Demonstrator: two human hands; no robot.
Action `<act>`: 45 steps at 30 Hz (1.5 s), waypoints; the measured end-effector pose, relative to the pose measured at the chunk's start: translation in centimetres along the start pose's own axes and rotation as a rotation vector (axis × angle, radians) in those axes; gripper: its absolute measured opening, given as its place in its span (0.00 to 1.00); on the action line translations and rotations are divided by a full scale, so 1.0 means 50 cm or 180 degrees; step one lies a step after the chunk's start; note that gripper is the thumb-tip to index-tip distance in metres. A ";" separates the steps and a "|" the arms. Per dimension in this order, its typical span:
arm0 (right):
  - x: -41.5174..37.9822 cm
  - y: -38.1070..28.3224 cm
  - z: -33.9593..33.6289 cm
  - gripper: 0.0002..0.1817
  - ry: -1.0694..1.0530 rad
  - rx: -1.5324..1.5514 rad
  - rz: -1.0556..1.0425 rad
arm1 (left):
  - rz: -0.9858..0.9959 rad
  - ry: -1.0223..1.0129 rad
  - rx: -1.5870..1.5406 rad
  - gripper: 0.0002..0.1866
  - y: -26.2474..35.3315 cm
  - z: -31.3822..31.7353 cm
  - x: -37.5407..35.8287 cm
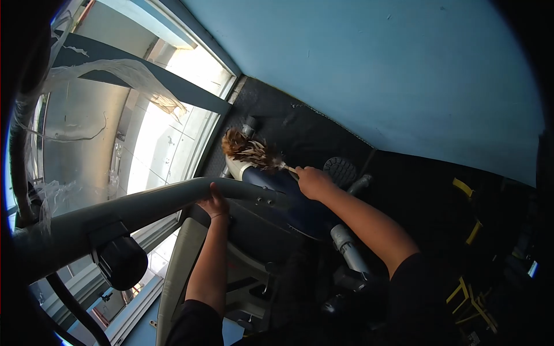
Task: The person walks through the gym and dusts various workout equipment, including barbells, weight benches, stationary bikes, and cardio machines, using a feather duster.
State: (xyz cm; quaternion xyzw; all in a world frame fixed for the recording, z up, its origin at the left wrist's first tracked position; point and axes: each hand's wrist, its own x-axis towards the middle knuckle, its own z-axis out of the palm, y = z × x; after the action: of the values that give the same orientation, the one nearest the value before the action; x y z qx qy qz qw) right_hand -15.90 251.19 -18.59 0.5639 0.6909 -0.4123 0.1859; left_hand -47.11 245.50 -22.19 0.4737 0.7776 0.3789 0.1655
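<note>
My right hand [316, 183] is closed around the thin handle of a brown feather duster [254, 151]. The duster's feathers lie over the pale end of a dark blue machine cover [271, 179], close to the floor. On the left, my left hand [214, 203] grips the underside of a thick grey metal tube [150, 202], with the thumb up along its side. Bolts show where this tube meets the dark cover. Part of the left hand's fingers is hidden behind the tube.
A blue wall [392, 75] rises beyond the dark floor. Glass panes in a window frame [213, 124] stand at left, with torn plastic wrap [124, 72] hanging nearby. A beige padded panel [182, 271] is below, a grey cylinder [349, 248] near my right arm, and yellow metal parts [470, 303] at right.
</note>
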 end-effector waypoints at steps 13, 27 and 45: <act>-0.390 0.439 0.031 0.16 0.1765 0.0364 0.0441 | -0.0836 0.0035 -0.1027 0.34 0.093 -0.023 -0.022; -0.456 0.407 0.422 0.15 0.1060 0.2593 0.1246 | 0.1824 -0.2180 0.1579 0.14 0.833 -0.167 -0.480; -0.560 0.563 0.463 0.17 -0.0404 0.1161 0.0777 | 0.1817 -0.1214 0.1471 0.09 0.790 -0.137 -0.508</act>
State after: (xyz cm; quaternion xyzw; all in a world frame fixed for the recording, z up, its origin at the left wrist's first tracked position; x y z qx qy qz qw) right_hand 13.78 216.32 -22.19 0.6406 0.5185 -0.5395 0.1725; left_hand -14.57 231.10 9.21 0.7568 0.6349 0.1304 0.0842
